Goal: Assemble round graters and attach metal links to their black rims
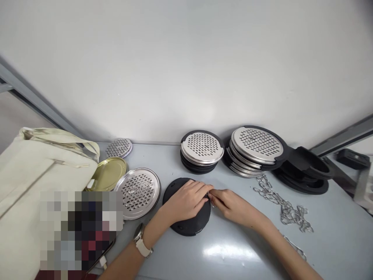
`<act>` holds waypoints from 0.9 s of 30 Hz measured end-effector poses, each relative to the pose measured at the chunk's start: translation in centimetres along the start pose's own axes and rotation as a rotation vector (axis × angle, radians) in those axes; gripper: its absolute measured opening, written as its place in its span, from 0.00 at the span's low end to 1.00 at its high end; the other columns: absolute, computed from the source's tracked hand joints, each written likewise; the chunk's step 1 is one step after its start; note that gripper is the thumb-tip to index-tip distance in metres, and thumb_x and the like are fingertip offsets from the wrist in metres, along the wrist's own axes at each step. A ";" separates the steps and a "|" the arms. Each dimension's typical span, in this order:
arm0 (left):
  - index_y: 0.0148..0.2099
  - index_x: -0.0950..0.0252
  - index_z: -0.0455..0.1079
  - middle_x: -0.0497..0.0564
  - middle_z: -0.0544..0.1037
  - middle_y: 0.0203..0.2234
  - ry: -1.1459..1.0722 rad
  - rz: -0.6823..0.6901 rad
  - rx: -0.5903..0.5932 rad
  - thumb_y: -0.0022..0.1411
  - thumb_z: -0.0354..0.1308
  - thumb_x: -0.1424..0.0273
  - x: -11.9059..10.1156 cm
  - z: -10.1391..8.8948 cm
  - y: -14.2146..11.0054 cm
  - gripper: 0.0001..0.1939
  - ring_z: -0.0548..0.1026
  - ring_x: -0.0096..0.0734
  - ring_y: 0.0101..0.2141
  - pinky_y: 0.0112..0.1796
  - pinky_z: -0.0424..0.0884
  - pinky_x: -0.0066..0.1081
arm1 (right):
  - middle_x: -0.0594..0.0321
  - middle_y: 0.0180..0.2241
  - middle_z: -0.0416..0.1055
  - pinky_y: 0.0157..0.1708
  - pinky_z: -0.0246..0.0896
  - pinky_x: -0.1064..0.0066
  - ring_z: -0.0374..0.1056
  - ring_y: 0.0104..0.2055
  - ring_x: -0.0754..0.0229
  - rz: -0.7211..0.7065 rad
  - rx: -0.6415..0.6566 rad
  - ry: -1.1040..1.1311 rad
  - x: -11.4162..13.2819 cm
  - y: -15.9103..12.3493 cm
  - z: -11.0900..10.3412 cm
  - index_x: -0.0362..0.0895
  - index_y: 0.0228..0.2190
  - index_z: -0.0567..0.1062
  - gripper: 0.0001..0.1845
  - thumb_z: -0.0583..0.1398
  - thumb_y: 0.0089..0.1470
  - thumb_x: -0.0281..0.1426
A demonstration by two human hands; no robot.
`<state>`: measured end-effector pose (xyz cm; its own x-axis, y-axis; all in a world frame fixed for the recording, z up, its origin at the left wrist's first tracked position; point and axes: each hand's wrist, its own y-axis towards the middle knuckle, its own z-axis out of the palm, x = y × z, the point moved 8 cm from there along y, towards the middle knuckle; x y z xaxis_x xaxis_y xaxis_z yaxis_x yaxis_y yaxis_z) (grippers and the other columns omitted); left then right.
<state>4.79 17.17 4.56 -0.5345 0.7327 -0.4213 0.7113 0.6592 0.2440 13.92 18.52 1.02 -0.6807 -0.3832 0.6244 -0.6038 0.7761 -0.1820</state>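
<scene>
Working at the R rim of a black disc (190,226), which lies flat abt. mid-table on the grey table (171,260). L hand (189,199) is palm-down across the disc top, fingers bent & close together, tips at the R rim; can't tell if they grip anything or just press. R hand (230,202) comes in from the R, thumb & index nearly closed in a pinch on a small metal wire bit (213,206) at that rim (mostly hidden by fingertips, so exact shape n/a). Watch (139,232) w/ pale strap on L wrist. Loose wire clips (291,214) strewn R of R hand, some near the R forearm. Behind disc: short stack (202,147) of perf. metal plates w/ black parts; R of it, a taller stack (256,144), same type, then black rings (304,186) piled alongside. L of disc: perf. metal plate (138,193), just beside; gold lid (108,173) behind-L of that, smaller perf. disc (119,147) near wall (163,77). Cream bag (43,167) far L; pixelated patch in front, contents unreadable.
</scene>
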 end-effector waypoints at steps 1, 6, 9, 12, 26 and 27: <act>0.56 0.66 0.56 0.55 0.71 0.45 -0.001 0.001 0.000 0.67 0.43 0.74 0.0 0.0 0.0 0.16 0.69 0.36 0.46 0.47 0.64 0.38 | 0.62 0.24 0.69 0.26 0.51 0.72 0.62 0.23 0.64 0.001 -0.001 0.000 0.0 0.0 0.0 0.43 0.27 0.64 0.15 0.44 0.62 0.32; 0.56 0.67 0.57 0.55 0.71 0.46 0.002 0.011 0.001 0.67 0.44 0.74 0.1 0.1 0.0 0.16 0.69 0.36 0.46 0.47 0.63 0.38 | 0.62 0.24 0.69 0.25 0.51 0.72 0.62 0.24 0.64 0.003 -0.014 -0.010 0.1 0.0 0.0 0.43 0.26 0.63 0.15 0.44 0.62 0.32; 0.55 0.66 0.57 0.55 0.72 0.45 0.003 0.014 -0.002 0.66 0.44 0.74 0.1 0.1 0.0 0.15 0.69 0.36 0.46 0.47 0.62 0.38 | 0.62 0.24 0.68 0.24 0.50 0.73 0.62 0.23 0.64 0.006 -0.017 -0.016 0.2 0.0 0.0 0.44 0.26 0.63 0.14 0.45 0.61 0.32; 0.55 0.66 0.58 0.55 0.72 0.45 0.004 0.002 -0.005 0.66 0.44 0.74 0.2 0.1 -0.1 0.15 0.69 0.36 0.46 0.48 0.60 0.38 | 0.63 0.22 0.67 0.23 0.49 0.73 0.60 0.22 0.65 0.013 -0.023 -0.025 0.2 0.1 0.0 0.44 0.25 0.62 0.14 0.45 0.61 0.31; 0.56 0.67 0.57 0.56 0.72 0.44 0.011 0.006 0.003 0.67 0.44 0.73 0.3 0.3 0.0 0.16 0.69 0.36 0.46 0.47 0.61 0.38 | 0.62 0.23 0.69 0.24 0.51 0.72 0.62 0.22 0.64 0.017 -0.034 -0.004 -0.2 0.0 0.1 0.44 0.27 0.64 0.17 0.44 0.63 0.34; 0.56 0.67 0.57 0.56 0.72 0.45 0.009 0.005 0.003 0.67 0.43 0.73 0.2 0.3 0.0 0.15 0.69 0.37 0.46 0.47 0.61 0.38 | 0.62 0.23 0.68 0.24 0.51 0.72 0.62 0.22 0.64 0.011 -0.033 -0.001 -0.1 0.0 0.1 0.44 0.26 0.64 0.16 0.44 0.63 0.34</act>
<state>4.76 17.28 4.21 -0.5345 0.7377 -0.4125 0.7157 0.6547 0.2433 13.97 18.51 0.91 -0.6872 -0.3753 0.6220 -0.5825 0.7963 -0.1631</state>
